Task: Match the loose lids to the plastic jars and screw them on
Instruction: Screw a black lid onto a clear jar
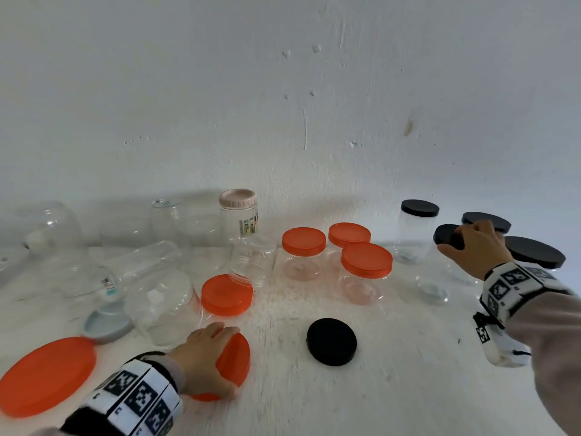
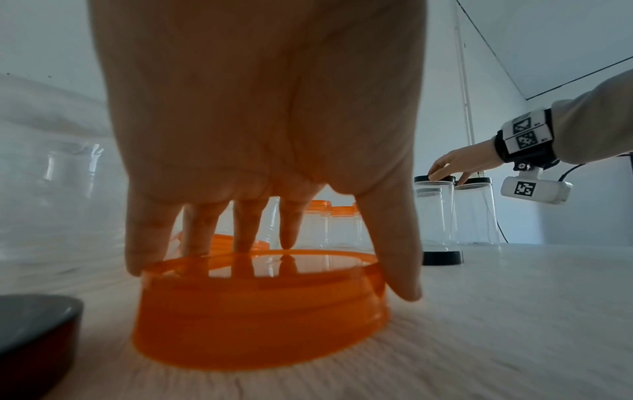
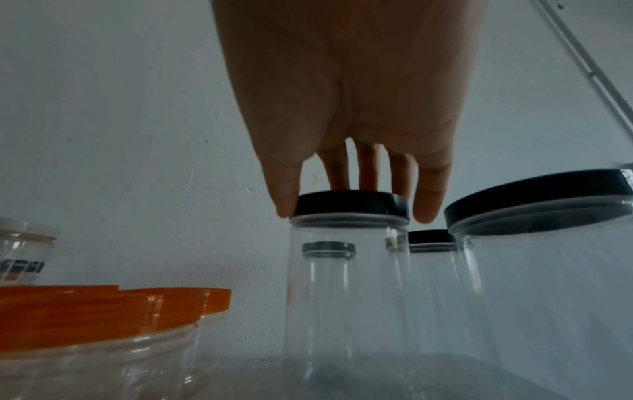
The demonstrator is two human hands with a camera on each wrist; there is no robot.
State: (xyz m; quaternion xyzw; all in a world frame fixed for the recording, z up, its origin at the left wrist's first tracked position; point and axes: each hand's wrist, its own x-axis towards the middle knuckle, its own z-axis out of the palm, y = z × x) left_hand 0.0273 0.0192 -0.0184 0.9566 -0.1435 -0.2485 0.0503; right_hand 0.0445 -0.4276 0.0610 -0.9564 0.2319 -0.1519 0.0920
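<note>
From overhead, we have our left hand [image 1: 204, 357] spread over an orange lid [image 1: 234, 360] lying on the white table [image 1: 393, 388] near us, fingers curled round its rim, which looks like a pick-up. Our right hand [image 1: 474, 247] reaches far right and clasps a small black lid [image 1: 448, 236] atop a clear jar; we judge it is being turned tight. Three orange-lidded jars [image 1: 303, 253] stand capped mid-table, while open jars [image 1: 163, 306], a second orange lid [image 1: 227, 294], a big orange lid [image 1: 47, 376] and a loose black lid [image 1: 331, 341] wait for matches.

Along the left wrist, thumb and fingers [image 2: 289, 230] drape over the orange lid's edge and hold it; the lid sits flat on the table, top side down, so its open side faces up.

Along the right wrist, fingertips [image 3: 428, 200] ring the black lid, which sits level on its tall clear jar [image 3: 346, 297]. That grip suits twisting. A wider black-lidded jar [image 3: 548, 270] stands just beside it.
</note>
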